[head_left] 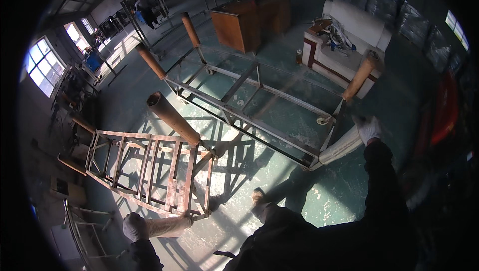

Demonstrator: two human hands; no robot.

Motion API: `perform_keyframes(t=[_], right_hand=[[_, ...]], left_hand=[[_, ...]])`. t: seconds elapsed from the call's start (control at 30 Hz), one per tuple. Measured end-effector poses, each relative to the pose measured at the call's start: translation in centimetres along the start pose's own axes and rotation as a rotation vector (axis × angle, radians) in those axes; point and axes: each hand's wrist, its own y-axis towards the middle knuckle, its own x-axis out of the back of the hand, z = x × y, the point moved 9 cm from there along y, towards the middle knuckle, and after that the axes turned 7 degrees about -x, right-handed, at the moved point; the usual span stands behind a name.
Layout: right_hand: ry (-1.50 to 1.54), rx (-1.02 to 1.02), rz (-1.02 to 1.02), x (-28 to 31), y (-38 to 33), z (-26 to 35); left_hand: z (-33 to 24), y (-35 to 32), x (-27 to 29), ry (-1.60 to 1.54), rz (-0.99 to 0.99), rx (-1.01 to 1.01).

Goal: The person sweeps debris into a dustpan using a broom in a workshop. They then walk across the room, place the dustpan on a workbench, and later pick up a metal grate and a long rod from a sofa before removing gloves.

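My left hand (pixel 134 227), in a pale glove, is closed round the upper end of a cardboard tube (pixel 169 225). This tube stands on a corner of a rusty metal cart frame (pixel 172 181) with several cross slats. My right hand (pixel 368 129), also gloved, grips the top end of a pale tube (pixel 343 147) on the near corner of a longer dark metal cart frame (pixel 269 134); part of its grip is hidden. Brown tubes (pixel 173 119) cover other corner posts of both frames. A caster (pixel 323 120) shows beneath the longer frame.
Beyond the longer frame stand a brown wooden desk (pixel 252 21) and a white sofa (pixel 349 36) with items piled on it. A bottle (pixel 299 56) is on the floor beside the sofa. Something red (pixel 445 109) is at far right; metal racks (pixel 82 228) are at lower left.
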Motion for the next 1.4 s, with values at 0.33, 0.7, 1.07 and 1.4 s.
perform_keyframes(t=[0.33,0.7,1.07,1.4], right_hand=[[-0.090,0.078,0.019,1.0,-0.6,1.5],[-0.028,0.353,0.129,1.3,-3.1,1.1],[0.684,0.592,0.482,7.3,-1.6,-12.4],[0.371,0.117,0.423,2.4,24.6,-51.8]], left_hand=[[-6.6,-16.4,7.4,0.020,0.067,-0.006],[-12.5,-33.2,3.8,0.195,-0.068,-0.081],[-90.2,-38.6,22.5,-1.243,0.624,-0.787],[-122.0,-27.4,18.8,-1.304,0.718,-0.724]])
